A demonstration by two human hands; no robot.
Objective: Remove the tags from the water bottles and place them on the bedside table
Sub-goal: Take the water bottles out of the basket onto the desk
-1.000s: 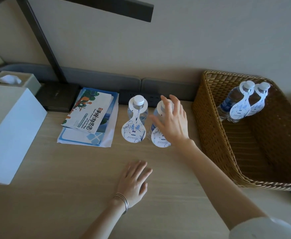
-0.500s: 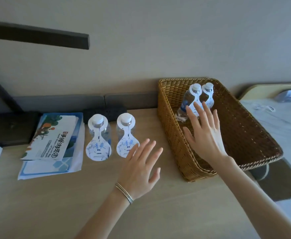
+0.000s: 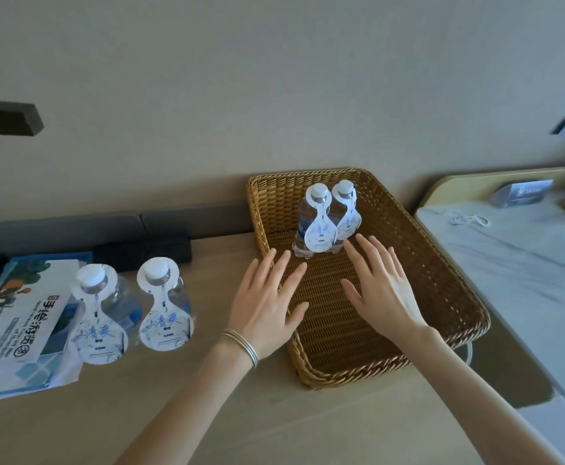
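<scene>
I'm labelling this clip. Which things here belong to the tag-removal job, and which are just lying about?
Job: two tagged clear plastic water bottles in the brown wicker basket; two more tagged bottles on the pale wooden table; left hand, right hand.
Lying about: illustrated paper brochures; black power strip.

I'm seeing the basket showing as woven wicker, rough and ribbed, with a faint sheen. The table is reading as pale wood grain, smooth and matt. The bottles are looking like clear glossy plastic with white plastic caps, and their tags are showing as matt white card printed in blue. The brochure is catching light like coated paper. The bracelet is gleaming like polished metal. The sheet is looking like soft white cloth.
</scene>
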